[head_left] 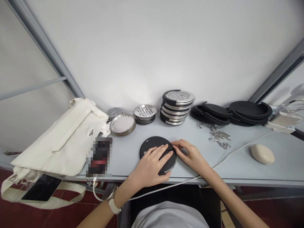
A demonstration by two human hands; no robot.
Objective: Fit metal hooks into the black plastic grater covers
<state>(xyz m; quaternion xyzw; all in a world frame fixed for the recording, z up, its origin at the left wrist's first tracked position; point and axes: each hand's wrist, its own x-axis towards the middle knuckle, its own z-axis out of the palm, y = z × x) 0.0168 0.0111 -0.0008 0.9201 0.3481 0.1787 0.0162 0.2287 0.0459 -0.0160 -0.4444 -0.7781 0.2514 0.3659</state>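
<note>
A round grater (155,141) lies black side up near the table's front edge, with a thin metal rim showing at its lower right. My left hand (150,164) rests across it, fingers spread over the top and thumb at the near rim, holding it against the table. At the grater's right edge, my right hand (190,155) pinches a small metal clasp (171,145) between thumb and fingertips. Most of the clasp is hidden by the fingers. Loose metal clasps (219,134) lie in a pile beyond my right hand.
Along the wall stand stacked graters (178,109), grater plates (144,112), plain metal discs (123,124) and black round holders (249,112). A white bag (61,139) and a blurred phone-like object (99,156) are left. A white cable (228,156) runs past a cream mouse-shaped object (262,154).
</note>
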